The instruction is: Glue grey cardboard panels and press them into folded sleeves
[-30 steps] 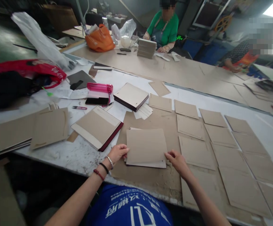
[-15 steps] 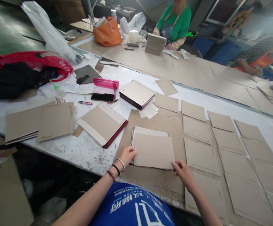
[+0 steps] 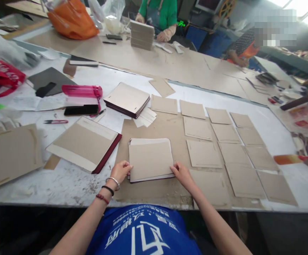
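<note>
A tan cardboard sheet [image 3: 151,161] lies over a white-topped board [image 3: 151,141] with a dark edge, directly before me. My left hand [image 3: 121,170] pinches the sheet's left edge near its lower corner. At the right edge, my right hand [image 3: 180,173] grips it between thumb and fingers. The white board shows along the far side, and its dark rim peeks out below. Left of my hands lies a panel [image 3: 76,141] with tan middle, pale bands and a maroon edge. Beyond the sheet sits a stack of pale-topped, maroon-sided boards [image 3: 127,99].
Rows of tan cardboard pieces [image 3: 205,153] cover the right side. At left are a pink bottle [image 3: 81,91], a phone [image 3: 81,110], pink-handled snips [image 3: 56,122] and more cardboard [image 3: 13,154]. A brush [image 3: 289,159] lies far right. Two people work across the table.
The cardboard sheet has shifted and straightened over the white board, now nearly lined up with its sides. Both hands still hold its edges. My view has turned to the right.
</note>
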Motion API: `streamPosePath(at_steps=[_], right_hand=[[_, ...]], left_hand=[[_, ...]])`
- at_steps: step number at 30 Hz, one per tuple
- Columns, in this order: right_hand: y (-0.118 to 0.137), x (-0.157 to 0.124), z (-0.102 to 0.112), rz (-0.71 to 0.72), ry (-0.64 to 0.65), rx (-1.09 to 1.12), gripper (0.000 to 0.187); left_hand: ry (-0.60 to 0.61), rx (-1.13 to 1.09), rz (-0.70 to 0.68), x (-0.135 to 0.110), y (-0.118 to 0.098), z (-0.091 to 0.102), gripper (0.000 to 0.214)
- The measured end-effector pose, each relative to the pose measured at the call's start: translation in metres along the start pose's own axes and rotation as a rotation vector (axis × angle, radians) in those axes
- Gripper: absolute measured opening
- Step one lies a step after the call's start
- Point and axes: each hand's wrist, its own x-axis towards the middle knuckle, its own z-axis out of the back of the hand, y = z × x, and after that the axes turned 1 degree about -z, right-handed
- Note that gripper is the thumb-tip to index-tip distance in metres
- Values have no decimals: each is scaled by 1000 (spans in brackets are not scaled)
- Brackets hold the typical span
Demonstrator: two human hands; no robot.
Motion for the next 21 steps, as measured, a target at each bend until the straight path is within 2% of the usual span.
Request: streamPosePath(at_steps=[13, 21], right_hand=[[8, -7, 1, -95, 114, -191, 15], [15, -10, 7, -122, 150, -209, 15]], left_hand=[[-14, 51, 1, -3, -5, -3, 22], [-29, 38, -3, -1, 0, -4, 25]])
